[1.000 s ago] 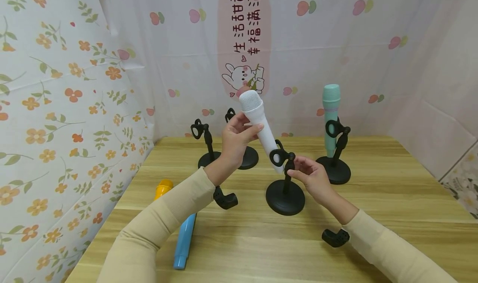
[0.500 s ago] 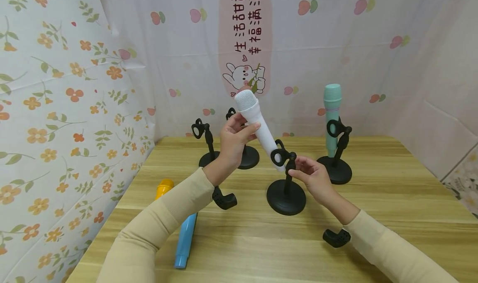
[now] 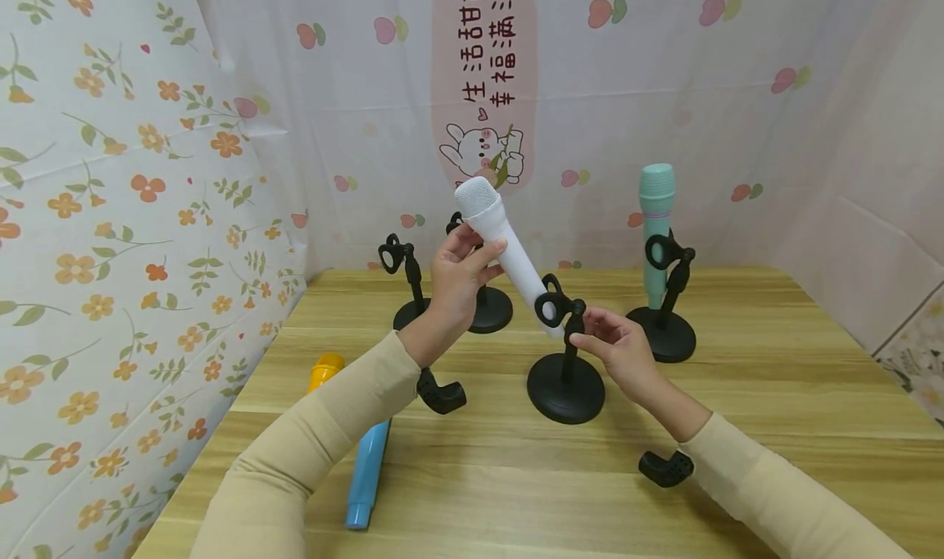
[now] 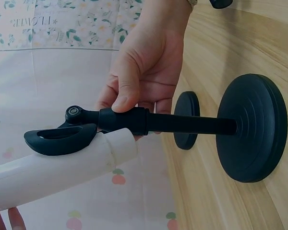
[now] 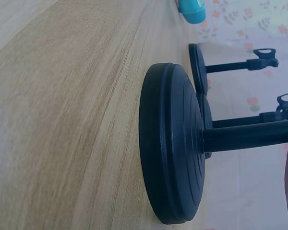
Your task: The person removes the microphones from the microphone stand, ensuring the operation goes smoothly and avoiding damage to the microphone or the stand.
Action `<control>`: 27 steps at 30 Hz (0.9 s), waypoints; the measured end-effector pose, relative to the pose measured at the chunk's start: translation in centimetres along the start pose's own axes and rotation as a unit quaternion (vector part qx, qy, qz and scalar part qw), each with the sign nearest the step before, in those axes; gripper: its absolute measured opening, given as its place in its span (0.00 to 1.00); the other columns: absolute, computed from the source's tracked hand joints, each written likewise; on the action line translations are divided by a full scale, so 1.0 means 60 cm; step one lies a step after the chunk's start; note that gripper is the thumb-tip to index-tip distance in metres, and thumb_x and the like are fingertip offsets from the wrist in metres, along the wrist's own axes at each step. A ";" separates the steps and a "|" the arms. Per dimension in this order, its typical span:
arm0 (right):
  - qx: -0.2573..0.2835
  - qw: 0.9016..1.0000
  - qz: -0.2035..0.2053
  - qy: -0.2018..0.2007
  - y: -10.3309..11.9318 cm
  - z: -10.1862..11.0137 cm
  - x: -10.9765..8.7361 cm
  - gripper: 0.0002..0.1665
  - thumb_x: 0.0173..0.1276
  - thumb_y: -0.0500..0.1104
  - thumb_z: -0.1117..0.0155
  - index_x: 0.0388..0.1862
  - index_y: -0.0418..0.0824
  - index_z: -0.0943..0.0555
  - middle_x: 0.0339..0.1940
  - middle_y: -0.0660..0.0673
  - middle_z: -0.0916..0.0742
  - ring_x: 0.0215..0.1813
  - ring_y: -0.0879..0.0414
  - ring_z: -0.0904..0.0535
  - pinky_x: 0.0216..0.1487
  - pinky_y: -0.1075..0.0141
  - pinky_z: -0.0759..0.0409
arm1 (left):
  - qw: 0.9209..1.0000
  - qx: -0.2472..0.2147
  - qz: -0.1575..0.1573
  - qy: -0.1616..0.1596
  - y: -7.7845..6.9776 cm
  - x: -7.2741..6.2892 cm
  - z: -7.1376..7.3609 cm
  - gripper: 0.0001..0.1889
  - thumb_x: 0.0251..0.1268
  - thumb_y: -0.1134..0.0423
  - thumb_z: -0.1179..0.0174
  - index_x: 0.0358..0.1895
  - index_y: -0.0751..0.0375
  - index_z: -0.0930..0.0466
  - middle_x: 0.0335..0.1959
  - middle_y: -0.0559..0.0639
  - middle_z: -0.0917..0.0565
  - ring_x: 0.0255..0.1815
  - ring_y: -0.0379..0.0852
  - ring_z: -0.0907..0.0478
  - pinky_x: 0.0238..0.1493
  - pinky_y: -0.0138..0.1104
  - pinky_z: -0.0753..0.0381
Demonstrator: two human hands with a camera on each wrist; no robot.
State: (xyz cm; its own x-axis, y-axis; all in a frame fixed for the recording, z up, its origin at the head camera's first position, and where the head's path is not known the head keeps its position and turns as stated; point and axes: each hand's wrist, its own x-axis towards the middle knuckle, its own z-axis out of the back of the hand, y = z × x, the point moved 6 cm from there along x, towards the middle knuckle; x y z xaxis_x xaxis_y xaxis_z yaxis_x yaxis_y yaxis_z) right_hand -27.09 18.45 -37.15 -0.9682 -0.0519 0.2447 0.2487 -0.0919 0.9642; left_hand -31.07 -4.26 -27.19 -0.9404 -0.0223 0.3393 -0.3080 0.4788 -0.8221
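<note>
My left hand holds a white microphone by its body, mesh head up and leaning left. Its lower end lies at the ring-shaped clip of a black microphone stand. One clip arm crosses the white body in the left wrist view; whether the clip fully surrounds it, I cannot tell. Thumb and fingers of my right hand pinch the stand's post just below the clip, as the left wrist view also shows. The round base stands flat on the wooden table.
A mint microphone sits in another stand at back right. Two more stands are at back left. Blue and orange microphones lie by my left sleeve. Black perforated elbow-shaped pieces lie on the table, one near each forearm.
The white microphone's head has tipped a little further left, and my left hand has shifted slightly with it. My right hand keeps its place on the stand's post.
</note>
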 end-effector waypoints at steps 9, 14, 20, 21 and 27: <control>0.015 1.000 0.002 0.003 0.002 0.000 0.000 0.15 0.63 0.34 0.31 0.48 0.37 0.21 0.41 0.54 0.20 0.44 0.60 0.26 0.46 0.75 0.23 | 1.000 -0.019 0.005 -0.010 0.002 0.002 0.005 0.16 0.62 0.75 0.38 0.52 0.62 0.23 0.45 0.52 0.19 0.48 0.50 0.21 0.44 0.41 0.17; 0.020 1.000 0.004 0.006 0.002 -0.002 0.000 0.14 0.63 0.33 0.31 0.48 0.39 0.20 0.41 0.54 0.20 0.44 0.61 0.26 0.45 0.75 0.22 | 0.999 -0.033 0.015 -0.032 0.003 0.004 0.015 0.14 0.62 0.75 0.37 0.49 0.60 0.22 0.44 0.52 0.19 0.47 0.49 0.21 0.41 0.40 0.17; 0.018 1.000 0.011 -0.002 0.002 -0.003 0.001 0.14 0.63 0.33 0.31 0.47 0.39 0.20 0.41 0.55 0.20 0.44 0.61 0.26 0.44 0.75 0.23 | 0.998 -0.032 0.012 -0.054 -0.013 0.016 0.034 0.13 0.62 0.71 0.36 0.49 0.60 0.21 0.44 0.53 0.19 0.42 0.47 0.20 0.40 0.38 0.17; 0.018 1.000 0.010 -0.004 0.003 -0.003 0.001 0.14 0.63 0.33 0.31 0.47 0.40 0.20 0.41 0.55 0.20 0.44 0.61 0.26 0.45 0.75 0.23 | 0.998 -0.034 0.010 -0.055 -0.015 0.018 0.036 0.13 0.62 0.70 0.35 0.49 0.60 0.21 0.44 0.53 0.19 0.42 0.47 0.20 0.39 0.37 0.17; 0.020 1.000 0.001 -0.005 0.003 -0.002 -0.001 0.13 0.63 0.34 0.31 0.46 0.42 0.20 0.41 0.55 0.20 0.45 0.61 0.26 0.46 0.75 0.23 | 0.998 -0.026 0.022 -0.059 -0.014 0.017 0.047 0.14 0.63 0.70 0.36 0.51 0.62 0.22 0.43 0.53 0.19 0.40 0.46 0.20 0.39 0.37 0.17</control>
State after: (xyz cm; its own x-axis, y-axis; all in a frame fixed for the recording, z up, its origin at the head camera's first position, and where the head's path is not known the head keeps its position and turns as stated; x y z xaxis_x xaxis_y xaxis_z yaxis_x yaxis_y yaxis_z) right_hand -26.98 18.32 -37.02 -0.9680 -0.0414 0.2476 0.2495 -0.0518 0.9670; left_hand -32.16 -7.14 -27.44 -0.9641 -0.1016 0.2451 -0.2612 0.5260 -0.8093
